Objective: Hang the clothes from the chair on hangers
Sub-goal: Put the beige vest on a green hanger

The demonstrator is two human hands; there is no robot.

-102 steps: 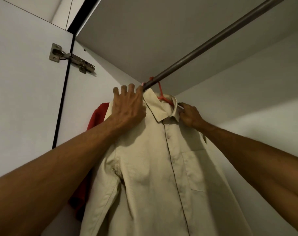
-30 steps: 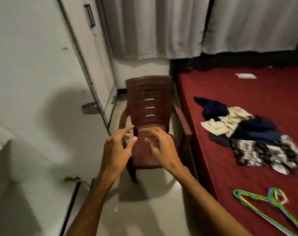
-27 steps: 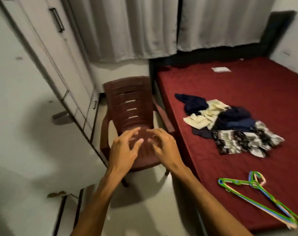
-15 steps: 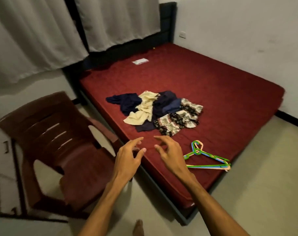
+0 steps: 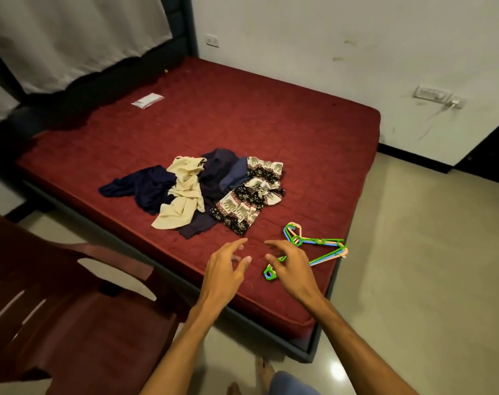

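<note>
left hand [image 5: 225, 269] and right hand [image 5: 292, 266] hold nothing, fingers [image 5: 234, 245] loosely spread, over bed [image 5: 271, 124] edge. hangers [image 5: 323, 241] flat, partly behind right hand, hooks toward clothes [image 5: 208, 189] mid-bed, long bar roughly left-right.

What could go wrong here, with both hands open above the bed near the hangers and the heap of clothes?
1. The hangers lie tangled together close to the mattress corner; lifting one with the right hand may drag the others off onto the floor.
2. The clothes overlap in one heap; pulling the cream garment may bring dark pieces along.
</note>
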